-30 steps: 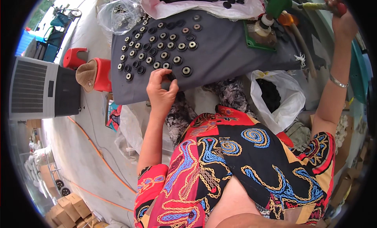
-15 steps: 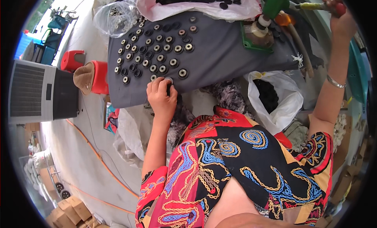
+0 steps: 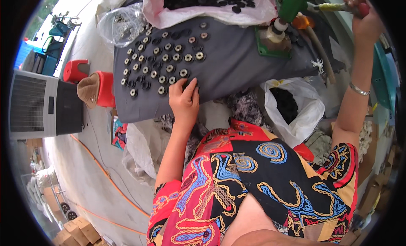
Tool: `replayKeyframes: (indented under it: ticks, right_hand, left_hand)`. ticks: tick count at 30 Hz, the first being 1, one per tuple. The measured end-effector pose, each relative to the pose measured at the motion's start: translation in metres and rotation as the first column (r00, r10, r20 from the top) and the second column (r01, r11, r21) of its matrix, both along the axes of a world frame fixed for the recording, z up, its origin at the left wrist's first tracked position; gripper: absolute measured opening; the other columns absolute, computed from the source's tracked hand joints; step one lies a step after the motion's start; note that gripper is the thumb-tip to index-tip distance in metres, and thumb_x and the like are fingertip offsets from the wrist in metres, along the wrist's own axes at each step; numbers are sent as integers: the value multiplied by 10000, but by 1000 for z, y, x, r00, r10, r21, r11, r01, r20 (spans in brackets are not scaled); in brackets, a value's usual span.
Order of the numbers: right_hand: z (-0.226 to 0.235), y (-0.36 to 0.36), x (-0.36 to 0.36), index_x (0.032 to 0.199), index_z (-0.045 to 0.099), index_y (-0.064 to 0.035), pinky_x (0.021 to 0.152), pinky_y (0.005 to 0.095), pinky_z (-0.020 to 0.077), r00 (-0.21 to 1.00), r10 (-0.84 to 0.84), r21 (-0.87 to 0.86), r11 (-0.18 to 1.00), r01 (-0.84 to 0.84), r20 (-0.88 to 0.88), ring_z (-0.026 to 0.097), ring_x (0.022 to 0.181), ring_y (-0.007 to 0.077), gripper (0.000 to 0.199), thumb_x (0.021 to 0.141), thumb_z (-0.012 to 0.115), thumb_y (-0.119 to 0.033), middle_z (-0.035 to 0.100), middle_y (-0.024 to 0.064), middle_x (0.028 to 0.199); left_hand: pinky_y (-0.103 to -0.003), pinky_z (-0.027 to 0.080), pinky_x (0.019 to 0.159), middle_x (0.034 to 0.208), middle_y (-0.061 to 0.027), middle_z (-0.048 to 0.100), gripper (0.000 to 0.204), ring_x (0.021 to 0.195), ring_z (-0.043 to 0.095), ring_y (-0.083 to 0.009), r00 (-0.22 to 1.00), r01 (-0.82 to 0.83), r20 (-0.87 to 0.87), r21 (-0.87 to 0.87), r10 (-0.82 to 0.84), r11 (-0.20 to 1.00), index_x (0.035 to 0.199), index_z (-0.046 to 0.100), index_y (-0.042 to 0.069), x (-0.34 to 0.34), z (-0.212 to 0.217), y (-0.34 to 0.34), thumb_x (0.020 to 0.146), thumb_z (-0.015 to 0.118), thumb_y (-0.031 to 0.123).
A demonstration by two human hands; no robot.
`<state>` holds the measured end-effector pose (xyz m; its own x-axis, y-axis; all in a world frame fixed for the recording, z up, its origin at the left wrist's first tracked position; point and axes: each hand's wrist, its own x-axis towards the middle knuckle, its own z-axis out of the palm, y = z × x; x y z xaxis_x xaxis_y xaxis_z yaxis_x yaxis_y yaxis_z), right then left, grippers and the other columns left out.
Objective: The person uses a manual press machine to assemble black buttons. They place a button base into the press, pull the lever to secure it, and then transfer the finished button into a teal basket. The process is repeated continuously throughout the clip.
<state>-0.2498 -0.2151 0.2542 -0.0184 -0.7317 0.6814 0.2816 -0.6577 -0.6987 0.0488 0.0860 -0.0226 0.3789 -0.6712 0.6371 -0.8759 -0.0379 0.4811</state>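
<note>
My left hand (image 3: 184, 98) is at the near edge of the grey cloth-covered work surface (image 3: 228, 55). Its fingers are bent down where a small wheel lay, and they hide whatever is in them. Beside the fingertips lie a round black wheel with a metal centre (image 3: 183, 73) and several more like it in loose rows, some only black rings (image 3: 146, 84). Up at the right, my right hand (image 3: 364, 18) is closed round the red-ended lever (image 3: 334, 7) of a green hand press (image 3: 292, 9). The press stands on a green base (image 3: 272, 49), well apart from my left hand.
A pinkish-white sack (image 3: 169, 18) of black parts lies at the back, beside a clear plastic bag (image 3: 120, 26) of metal pieces. Below the near edge is an open white sack (image 3: 306, 112). Red stools (image 3: 106, 89) and a large air cooler (image 3: 34, 103) stand left.
My left hand has shifted slightly right and nearer, from one wheel to the spot of another. My right hand stays on the lever. The whole view has shifted a little.
</note>
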Motion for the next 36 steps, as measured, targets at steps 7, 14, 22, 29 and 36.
replayKeyframes:
  ticks: [7, 14, 22, 29, 36]
  right_hand:
    - [0, -9, -14, 769, 476, -17, 809, 414, 446, 993, 108, -18, 994, -109, -49, 478, 713, 220, 173, 913, 450, -110, 454, 96, 714]
    - [-3, -13, -21, 766, 475, -22, 820, 406, 436, 988, 144, -35, 989, -147, -61, 473, 720, 217, 195, 925, 457, -134, 452, 93, 725]
    - [1, 11, 13, 704, 491, -66, 557, 338, 465, 996, -52, -108, 992, 60, 77, 508, 503, 205, 285, 934, 455, -230, 484, 72, 588]
    - [-5, -13, -8, 711, 493, -68, 545, 331, 461, 961, 185, -61, 983, -176, 206, 507, 499, 204, 282, 936, 452, -233, 482, 74, 589]
    - [-19, -10, 18, 753, 543, -54, 472, 273, 437, 999, 33, -58, 998, -33, 5, 559, 527, 164, 261, 930, 473, -233, 540, 78, 601]
  left_hand:
    - [-418, 498, 777, 1034, -139, 638, 305, 920, 595, -317, 994, 12, 104, 0, -12, 1000, 1035, 725, 86, 1, 1, 2, 737, 744, 25]
    - [-412, 495, 768, 996, -124, 641, 298, 907, 597, -307, 996, 29, 82, 19, -31, 999, 1000, 720, 93, 3, 4, 0, 711, 773, 46]
    - [-404, 494, 777, 972, -106, 654, 309, 893, 606, -292, 995, 66, 75, 29, -68, 997, 988, 731, 98, 6, 9, 1, 690, 795, 51]
    - [-414, 495, 790, 977, -126, 660, 294, 904, 607, -302, 998, 16, 66, 6, -16, 1000, 1008, 732, 82, 2, 4, 2, 721, 788, 52]
    - [-431, 500, 807, 999, -168, 663, 225, 925, 604, -341, 998, -54, 35, 61, 51, 997, 1010, 742, 61, 4, 5, 6, 787, 764, 42]
